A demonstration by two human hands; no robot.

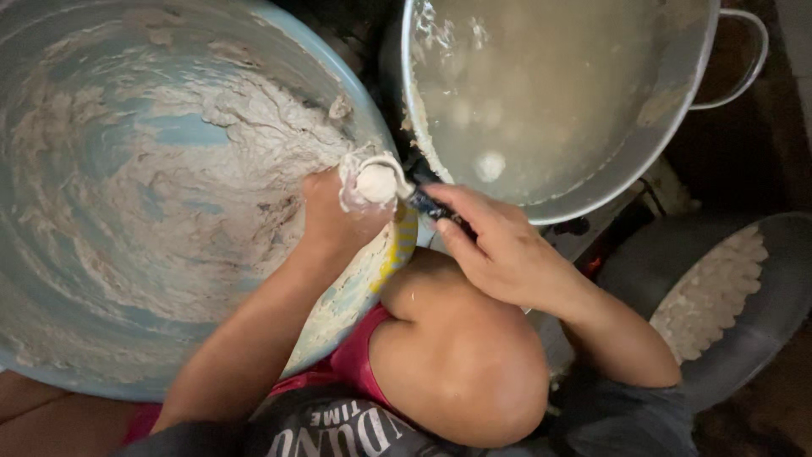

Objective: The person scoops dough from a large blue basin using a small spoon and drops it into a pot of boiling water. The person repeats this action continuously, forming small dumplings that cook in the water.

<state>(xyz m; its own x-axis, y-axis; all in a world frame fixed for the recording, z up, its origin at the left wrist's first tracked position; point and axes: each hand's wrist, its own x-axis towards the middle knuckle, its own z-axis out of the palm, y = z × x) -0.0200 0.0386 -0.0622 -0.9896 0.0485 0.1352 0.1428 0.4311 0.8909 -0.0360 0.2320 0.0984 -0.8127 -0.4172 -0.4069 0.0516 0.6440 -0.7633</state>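
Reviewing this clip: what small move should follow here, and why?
Probably the right hand swings the spoon over the metal pot and drops the paste ball, since the ball looks fully formed above the left hand and similar balls float there.

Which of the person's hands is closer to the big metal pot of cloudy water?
The right hand. It holds a spoon just below the metal pot rim. The left hand, squeezing out a paste ball, sits farther left at the blue basin edge.
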